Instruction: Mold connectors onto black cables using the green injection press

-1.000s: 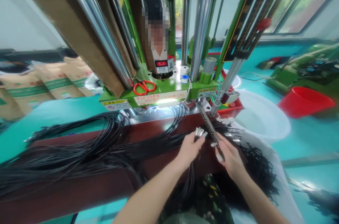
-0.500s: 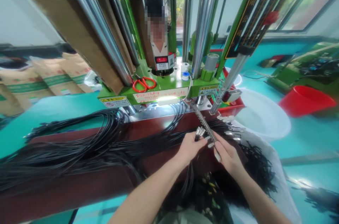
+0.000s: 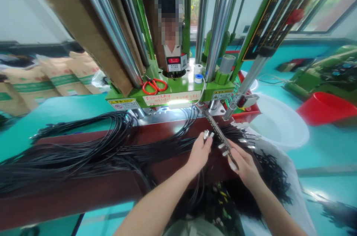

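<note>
My left hand [image 3: 199, 153] is closed around a small bunch of cable ends with silvery metal plugs [image 3: 207, 135], which stick up past the fingertips. Black cables trail below that hand. Just to the right, my right hand [image 3: 244, 159] grips the near end of a narrow metal bar [image 3: 216, 128]. Several silvery plugs sit along the bar's near part, beside my right fingers. The bar slants away from me, its far end at the green machine's metal bed. Long black cables [image 3: 108, 150] lie across the brown tabletop [image 3: 117, 187] to the left.
A green press machine [image 3: 184, 89] with steel columns stands ahead, orange-handled scissors [image 3: 154, 86] on its ledge. To the right are a white basin [image 3: 290, 128], a red bucket [image 3: 326, 107] and a pale bag [image 3: 295, 180] with black pieces. A person is partly visible behind the machine.
My left hand has drawn back leftward from the bar, with the plugs still in its fingers. My right hand stays on the bar's near end, slightly lower. The view has shifted a little.
</note>
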`<state>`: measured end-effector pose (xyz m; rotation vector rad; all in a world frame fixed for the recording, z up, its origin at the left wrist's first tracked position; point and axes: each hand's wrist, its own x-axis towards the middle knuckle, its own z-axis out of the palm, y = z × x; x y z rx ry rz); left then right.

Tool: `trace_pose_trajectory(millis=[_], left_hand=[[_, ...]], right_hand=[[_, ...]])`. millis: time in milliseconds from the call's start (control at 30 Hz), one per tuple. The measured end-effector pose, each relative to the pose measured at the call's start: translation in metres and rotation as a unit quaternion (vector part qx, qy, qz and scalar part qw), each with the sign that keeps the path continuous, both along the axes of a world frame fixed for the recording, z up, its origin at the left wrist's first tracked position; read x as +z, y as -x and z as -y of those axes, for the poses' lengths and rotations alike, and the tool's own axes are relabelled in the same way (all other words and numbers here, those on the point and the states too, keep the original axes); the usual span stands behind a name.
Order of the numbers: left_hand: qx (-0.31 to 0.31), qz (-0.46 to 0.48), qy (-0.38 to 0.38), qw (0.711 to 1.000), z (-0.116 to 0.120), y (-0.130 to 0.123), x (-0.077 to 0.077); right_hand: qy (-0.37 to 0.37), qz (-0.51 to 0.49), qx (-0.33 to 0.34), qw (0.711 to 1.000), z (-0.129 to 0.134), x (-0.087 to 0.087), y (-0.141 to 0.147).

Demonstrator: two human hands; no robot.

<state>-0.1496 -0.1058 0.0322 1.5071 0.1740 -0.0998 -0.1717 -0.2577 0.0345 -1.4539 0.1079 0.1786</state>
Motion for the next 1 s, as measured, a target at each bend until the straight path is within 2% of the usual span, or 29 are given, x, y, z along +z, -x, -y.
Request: trace_pose_trajectory(millis=[67,133,333,467,600,667,800,867,1000], left_hand=[[-0.023,0.051,-0.055,0.997,0.001,0.001,0.0],[-0.025,0.067,-0.075,0.995,0.001,0.001,0.0],[-0.032,0.018,-0.02,0.999,0.0,0.0,-0.003],[-0.037,-0.009,0.003,0.999,-0.003,0.001,-0.001],[-0.04,0.011,-0.016,0.999,-0.007,0.003,-0.002],[-0.039,0.041,-0.046,0.997,-0.01,0.002,-0.002],[-0.016,0.088,-0.091,0.992,-0.016,-0.002,0.001],[-0.035,0.049,-0.057,0.997,-0.018,-0.004,0.004],[-0.146,-0.061,0.066,0.985,-0.016,-0.003,0.01]], right_hand=[[0.008,0.018,0.019,1.0,0.0,-0.001,0.0],[0.013,0.023,0.024,0.999,0.001,-0.002,0.0],[0.023,0.004,0.027,0.999,0.004,0.001,-0.002],[0.079,0.033,0.05,0.995,0.006,0.007,-0.003],[0.136,0.057,0.074,0.986,0.004,0.007,-0.003],[0.126,0.054,0.067,0.988,0.004,0.004,-0.004],[0.044,0.02,0.054,0.997,0.006,0.001,-0.004],[0.017,-0.001,0.05,0.999,0.007,0.002,-0.004],[0.011,-0.01,0.055,0.998,0.011,0.003,-0.004]])
